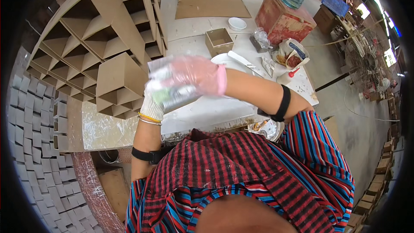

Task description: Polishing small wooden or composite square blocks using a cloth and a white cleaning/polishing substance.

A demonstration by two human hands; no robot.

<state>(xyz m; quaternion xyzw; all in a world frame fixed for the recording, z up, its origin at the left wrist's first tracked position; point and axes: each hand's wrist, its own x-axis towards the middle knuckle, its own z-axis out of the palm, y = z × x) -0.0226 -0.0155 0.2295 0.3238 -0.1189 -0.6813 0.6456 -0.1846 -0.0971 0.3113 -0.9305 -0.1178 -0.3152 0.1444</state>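
While both hands work chest-high, white knit-gloved left hand (152, 103) and pink-gloved right hand (196, 75) clamp one blurred grey-green cylindrical can (172, 92) — clear of the white surface (202, 112).

White worktable (202, 28), small open wooden box (219, 42) at its middle, white bowl (236, 23) behind the box, brown cardboard sheet (210, 1) farther back, white plate (233, 64) before the box, red-stained wooden crate (282, 17) right of the box.

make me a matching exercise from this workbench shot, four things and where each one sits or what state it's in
Things:
1. right hand
2. left hand
3. small white bowl
4. flat cardboard sheet

Places or states:
A. in a white knit glove
B. lying at the far end of the table
C. in a clear pinkish plastic glove
D. beside the red-stained box, past the small open cardboard box

Pairs: 1-C, 2-A, 3-D, 4-B
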